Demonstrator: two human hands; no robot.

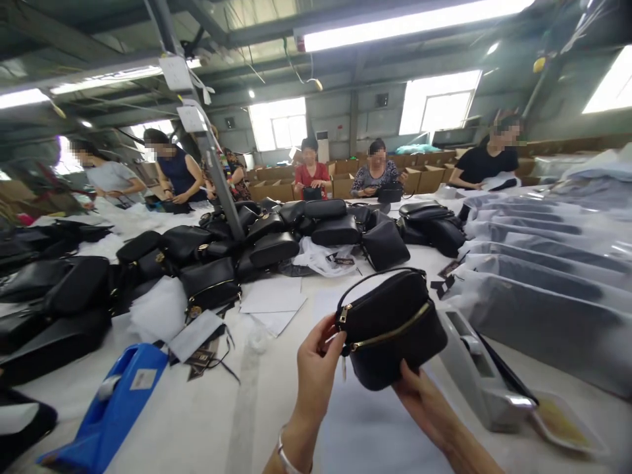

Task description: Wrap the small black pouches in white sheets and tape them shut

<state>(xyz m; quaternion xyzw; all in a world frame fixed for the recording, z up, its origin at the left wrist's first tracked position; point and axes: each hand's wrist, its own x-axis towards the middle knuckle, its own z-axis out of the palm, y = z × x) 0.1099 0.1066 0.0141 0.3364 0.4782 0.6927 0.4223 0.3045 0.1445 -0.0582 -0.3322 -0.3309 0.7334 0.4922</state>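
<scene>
A small black handbag with gold zippers and a thin strap is held up over the white table. My left hand pinches its left end beside the zipper pulls. From below, my right hand grips the bag's lower edge, its fingers partly hidden behind the bag. A grey tape dispenser stands just right of the bag. Sheets of white paper lie beyond my left hand.
Many black bags are heaped across the table's far side. A blue tape dispenser stands at left near some tags. Wrapped bags line the right side. Several people, among them one in red, work across the table.
</scene>
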